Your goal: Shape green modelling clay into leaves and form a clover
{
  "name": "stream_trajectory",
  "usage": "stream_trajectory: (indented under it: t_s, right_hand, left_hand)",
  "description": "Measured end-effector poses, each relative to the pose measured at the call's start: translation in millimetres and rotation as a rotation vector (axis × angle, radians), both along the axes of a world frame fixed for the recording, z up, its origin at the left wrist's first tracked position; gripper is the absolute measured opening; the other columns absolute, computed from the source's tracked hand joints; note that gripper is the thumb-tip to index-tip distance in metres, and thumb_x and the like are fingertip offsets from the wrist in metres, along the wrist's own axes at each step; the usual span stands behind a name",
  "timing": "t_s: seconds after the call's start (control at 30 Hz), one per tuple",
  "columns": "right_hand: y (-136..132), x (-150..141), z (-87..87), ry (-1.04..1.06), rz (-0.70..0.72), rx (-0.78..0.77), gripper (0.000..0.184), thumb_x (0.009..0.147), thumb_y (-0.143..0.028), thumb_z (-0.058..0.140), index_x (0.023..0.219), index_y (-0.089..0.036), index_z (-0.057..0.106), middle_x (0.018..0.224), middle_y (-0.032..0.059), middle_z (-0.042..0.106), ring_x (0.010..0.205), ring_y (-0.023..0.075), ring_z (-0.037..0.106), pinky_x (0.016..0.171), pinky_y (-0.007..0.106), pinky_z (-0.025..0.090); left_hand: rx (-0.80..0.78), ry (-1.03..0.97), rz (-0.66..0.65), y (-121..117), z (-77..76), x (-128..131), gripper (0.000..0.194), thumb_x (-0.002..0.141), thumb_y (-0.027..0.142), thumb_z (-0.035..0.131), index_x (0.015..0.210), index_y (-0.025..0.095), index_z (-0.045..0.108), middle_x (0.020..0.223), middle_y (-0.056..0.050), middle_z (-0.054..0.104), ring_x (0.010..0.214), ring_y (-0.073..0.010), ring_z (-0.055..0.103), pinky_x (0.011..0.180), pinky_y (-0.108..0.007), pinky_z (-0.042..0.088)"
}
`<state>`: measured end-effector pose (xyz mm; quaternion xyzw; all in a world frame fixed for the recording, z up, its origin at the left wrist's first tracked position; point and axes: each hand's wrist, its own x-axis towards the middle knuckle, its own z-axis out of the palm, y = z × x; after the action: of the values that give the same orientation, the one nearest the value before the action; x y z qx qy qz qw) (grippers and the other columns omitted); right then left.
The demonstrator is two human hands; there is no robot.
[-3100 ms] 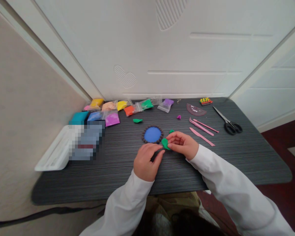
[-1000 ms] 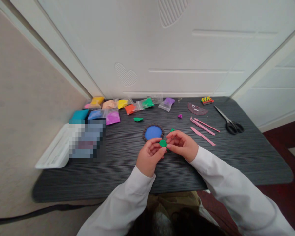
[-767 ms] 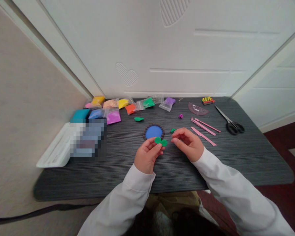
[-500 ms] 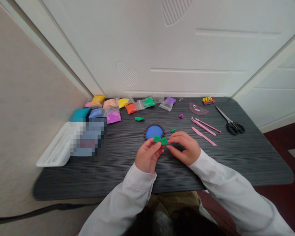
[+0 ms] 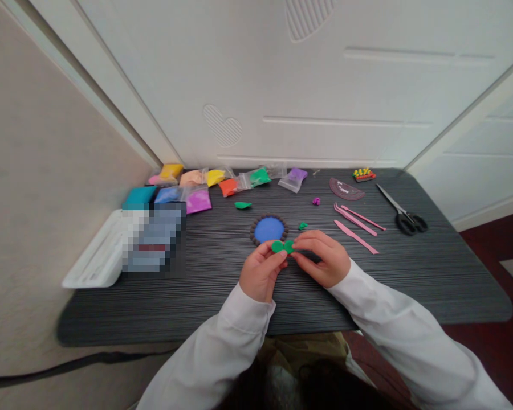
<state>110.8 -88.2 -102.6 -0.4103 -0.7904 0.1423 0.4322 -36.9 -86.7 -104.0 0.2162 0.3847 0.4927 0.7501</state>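
The green piece (image 5: 277, 246), two flat rounded lobes joined side by side, is held just below the centre of the frame, above the table (image 5: 222, 307). The left hand (image 5: 260, 273) has thumb and forefinger clamped on it, the thumb tip over the join between the lobes. The right hand (image 5: 325, 259) reaches in from the right, its forefinger at the edge of the right lobe and its thumb just below; whether these two grip it, I cannot tell.

Just beyond the hands, at mid-frame, lies a blue disc (image 5: 269, 229) ringed with dark beads. To its right is a green scrap (image 5: 302, 226); farther up are a green leaf (image 5: 243, 205) and a purple bit (image 5: 316, 201).

Right of centre lie a pink knife (image 5: 355, 236), tweezers (image 5: 355, 220) and a stick (image 5: 365, 218), roughly parallel, with a half-round protractor (image 5: 346, 189) above them. Scissors (image 5: 404, 216) and a yellow-and-red ornament (image 5: 363, 174) are farther right. Coloured bags (image 5: 199, 200) line the table's far edge from left of centre to the middle; a white tray (image 5: 92, 256) sits at left, partly behind a pixelated patch.
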Motion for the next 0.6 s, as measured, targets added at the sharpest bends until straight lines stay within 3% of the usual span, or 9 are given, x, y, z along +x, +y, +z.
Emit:
stream_trajectory:
  t_s: [0.6]
  right_hand:
    - [-0.2, 0.4, -3.2, -0.067, 0.038, 0.008, 0.021, 0.074, -0.018, 0.054, 0.094, -0.023, 0.057, 0.091, 0.0056, 0.062, 0.085, 0.0159, 0.056, 0.076, 0.032, 0.046]
  left_hand:
    - [0.060, 0.122, 0.002, 0.6, -3.5, 1.2, 0.016, 0.057, 0.017, 0.067, 0.069, 0.014, 0.056, 0.063, 0.003, 0.053, 0.056, -0.0064, 0.047, 0.054, -0.021, 0.037]
